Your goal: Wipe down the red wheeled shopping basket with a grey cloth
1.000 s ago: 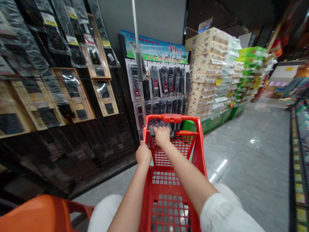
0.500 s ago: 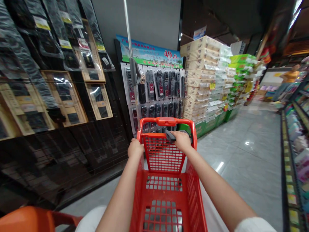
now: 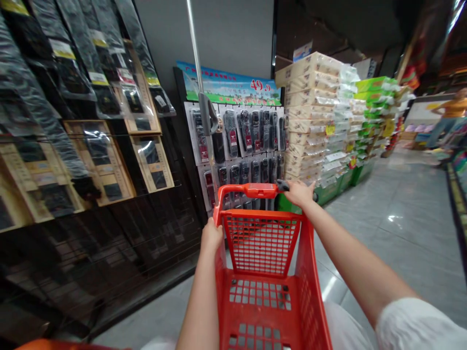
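A red plastic shopping cart [image 3: 262, 296] stands in front of me, its basket with a grid back panel and grid floor. My left hand [image 3: 211, 236] is wrapped round the cart's left upper frame. At the right end of the top bar, my right hand [image 3: 299, 193] grips the red frame together with a dark grey cloth-like item [image 3: 282, 185], which pokes out beside the fingers. The fingertips of both hands are partly hidden. A metal pole with a grey plastic fitting [image 3: 207, 114] rises behind the cart's left corner.
Packaged belts [image 3: 255, 129] hang on a rack straight ahead under a blue sign. Boxed belts [image 3: 153, 163] line the left wall. Stacked cartons [image 3: 310, 121] stand right of the rack. Tiled aisle floor [image 3: 404, 209] runs right, with a person [image 3: 454, 107] far off.
My right hand has moved from the basket's inner top edge up to the cart's top bar, with the grey item. The cart and left hand sit slightly lower and further right in view.
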Demonstrator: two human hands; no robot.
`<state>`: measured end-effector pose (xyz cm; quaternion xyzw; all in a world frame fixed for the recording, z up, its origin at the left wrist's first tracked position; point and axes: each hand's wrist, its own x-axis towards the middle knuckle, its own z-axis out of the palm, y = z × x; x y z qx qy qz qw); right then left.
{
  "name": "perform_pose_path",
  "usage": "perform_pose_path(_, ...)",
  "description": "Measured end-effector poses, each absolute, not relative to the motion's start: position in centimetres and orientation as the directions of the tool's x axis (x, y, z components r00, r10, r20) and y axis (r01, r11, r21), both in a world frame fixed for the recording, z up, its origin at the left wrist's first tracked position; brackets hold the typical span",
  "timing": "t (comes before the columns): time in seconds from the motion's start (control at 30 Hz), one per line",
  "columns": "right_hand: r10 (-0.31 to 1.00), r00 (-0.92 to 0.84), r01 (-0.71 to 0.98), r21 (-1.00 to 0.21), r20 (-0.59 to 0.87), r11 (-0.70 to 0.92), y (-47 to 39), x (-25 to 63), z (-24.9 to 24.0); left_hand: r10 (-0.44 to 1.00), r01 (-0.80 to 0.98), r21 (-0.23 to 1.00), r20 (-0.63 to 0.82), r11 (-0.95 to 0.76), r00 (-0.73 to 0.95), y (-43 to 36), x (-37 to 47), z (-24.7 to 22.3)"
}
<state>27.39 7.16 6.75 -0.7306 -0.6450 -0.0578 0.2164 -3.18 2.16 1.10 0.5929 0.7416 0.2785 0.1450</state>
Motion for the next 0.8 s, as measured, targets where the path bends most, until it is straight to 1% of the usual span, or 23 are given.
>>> perform_pose_path(0.1, 0.921, 0.099, 0.970, -0.245, 0.376, -0.005, 8.2, 23.4, 6.4, 0.956, 0.792, 0.589, 0.108, 0.160, -0.273, 1.9, -3.2, 1.0)
perform_pose_path(0.2, 0.932, 0.096, 0.968, -0.250, 0.350, -0.006, 9.1, 19.9, 7.2, 0.952, 0.791, 0.585, 0.102, 0.177, -0.288, 1.4, -3.3, 1.0)
perform_pose_path(0.4, 0.948, -0.030, 0.985, -0.154, 0.318, 0.082, 10.8, 15.6, 8.5, 0.941, 0.786, 0.583, 0.101, 0.207, -0.323, 0.6, -4.1, 1.1)
perform_pose_path(0.57, 0.919, -0.219, 0.962, -0.083, 0.327, 0.259, 12.0, 10.5, 8.6, 0.933, 0.786, 0.578, 0.111, 0.220, -0.342, 0.4, -4.9, 1.2)
perform_pose_path(0.7, 0.876, -0.340, 0.912, -0.109, 0.342, 0.396, 12.7, 5.7, 8.6, 0.937, 0.787, 0.576, 0.098, 0.222, -0.336, 0.3, -4.8, 1.3)
perform_pose_path(0.8, 0.842, -0.406, 0.870, -0.131, 0.354, 0.475, 12.8, 3.9, 8.2, 0.931, 0.784, 0.566, 0.077, 0.254, -0.357, 0.2, -4.6, 1.3)
